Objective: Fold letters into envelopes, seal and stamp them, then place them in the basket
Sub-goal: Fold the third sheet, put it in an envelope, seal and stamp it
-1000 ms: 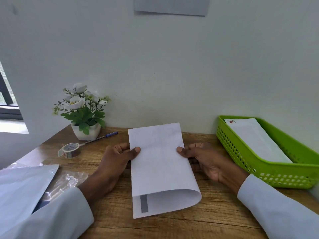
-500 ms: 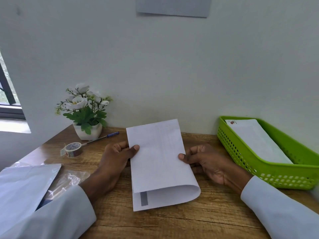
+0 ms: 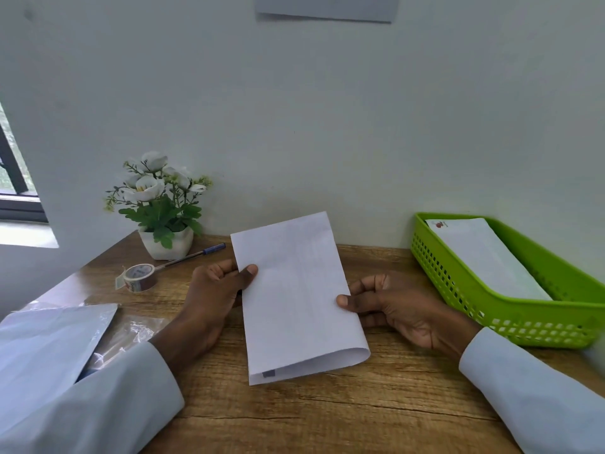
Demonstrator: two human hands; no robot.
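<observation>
Near edge, left: white sleeve (image 3: 98, 411) lying over a loose white sheet (image 3: 45, 348) and crinkled clear plastic wrap (image 3: 131, 332). Centre: folded letter (image 3: 298, 299), fold rounded at the near end, lower layer sticking out with a small grey mark; held above the wooden tabletop (image 3: 327, 414). Left hand (image 3: 212, 296) pinches its left edge, thumb on top. Right hand (image 3: 399, 309) pinches the right edge, thumb on top, fingers curled beneath. Farther left: tape roll (image 3: 139, 277), blue-capped pen (image 3: 193, 253), white-flowered plant in a white pot (image 3: 165, 244). Far right: green basket (image 3: 491, 303) holding a stamped envelope (image 3: 487, 257), against the wall.
</observation>
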